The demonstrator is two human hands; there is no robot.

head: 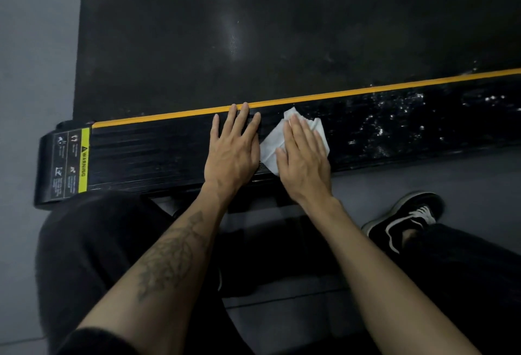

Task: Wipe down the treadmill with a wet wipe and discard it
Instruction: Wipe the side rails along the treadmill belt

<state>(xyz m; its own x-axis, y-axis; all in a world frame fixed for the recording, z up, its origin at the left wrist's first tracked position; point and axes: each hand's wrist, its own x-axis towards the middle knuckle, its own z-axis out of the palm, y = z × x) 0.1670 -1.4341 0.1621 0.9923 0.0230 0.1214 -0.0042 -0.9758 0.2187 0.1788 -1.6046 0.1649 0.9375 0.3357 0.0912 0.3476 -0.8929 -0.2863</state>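
The treadmill's black ribbed side rail (pixel 146 151) runs across the view, edged by a yellow stripe (pixel 338 96), with the dark running belt (pixel 253 30) beyond it. A white wet wipe (pixel 271 146) lies flat on the rail. My right hand (pixel 304 157) presses on the wipe with straight fingers. My left hand (pixel 234 149) rests flat on the rail just left of the wipe, fingertips reaching the yellow stripe. The rail to the right of the wipe glistens with wet spots (pixel 380 126).
A yellow warning label (pixel 83 160) marks the rail's left end. Grey floor (pixel 28 73) lies to the left and below the rail. My knee in black trousers (pixel 93 242) and my black shoe (pixel 406 219) are close to the rail's near side.
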